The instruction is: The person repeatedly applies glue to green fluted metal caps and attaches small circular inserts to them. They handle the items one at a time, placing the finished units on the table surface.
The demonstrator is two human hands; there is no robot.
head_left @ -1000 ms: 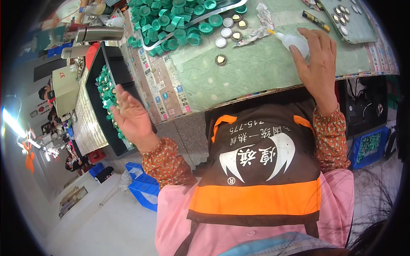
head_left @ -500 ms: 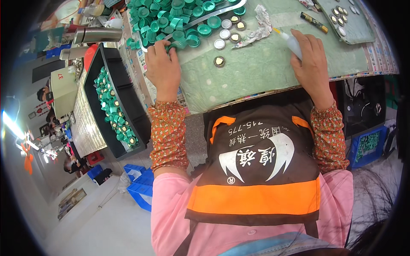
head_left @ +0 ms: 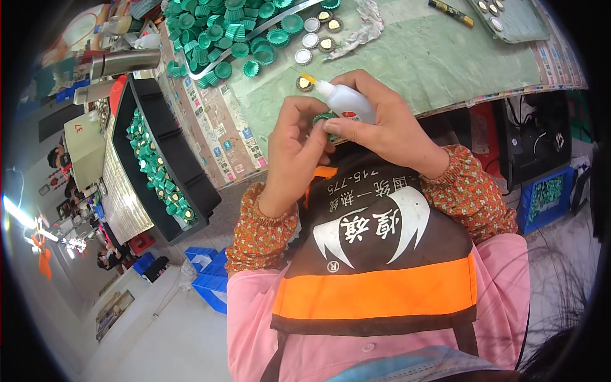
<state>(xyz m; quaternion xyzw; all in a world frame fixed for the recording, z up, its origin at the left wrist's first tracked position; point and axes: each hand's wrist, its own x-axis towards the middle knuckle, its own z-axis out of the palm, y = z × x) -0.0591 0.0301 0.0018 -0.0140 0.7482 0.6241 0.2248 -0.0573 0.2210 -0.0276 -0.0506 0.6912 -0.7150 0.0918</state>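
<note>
Close in front of my body, both hands meet at the near edge of the table. My left hand [head_left: 289, 145] is closed, pinching a small green fluted cup [head_left: 323, 117] between thumb and fingers; most of the cup is hidden. In my right hand [head_left: 389, 118] lies a white squeeze bottle [head_left: 347, 102] with a yellow nozzle, tilted so the nozzle points up and left. My right thumb comes right up to the cup. Just beyond the nozzle, a dark-rimmed round piece [head_left: 302, 85] with a pale centre rests on the green table covering.
Many green fluted cups [head_left: 219, 32] fill a clear-edged tray at the far left. Several round pieces [head_left: 310, 41] and crumpled tissue [head_left: 364, 25] lie beside it. A dark marker-like tube [head_left: 450, 13] and another tray [head_left: 519, 28] are far right. A black bin [head_left: 184, 137] stands left.
My left hand has brought a green cup from the pile toward my body. My right hand has carried the bottle leftward, and the two hands now meet. The view has shifted slightly.
</note>
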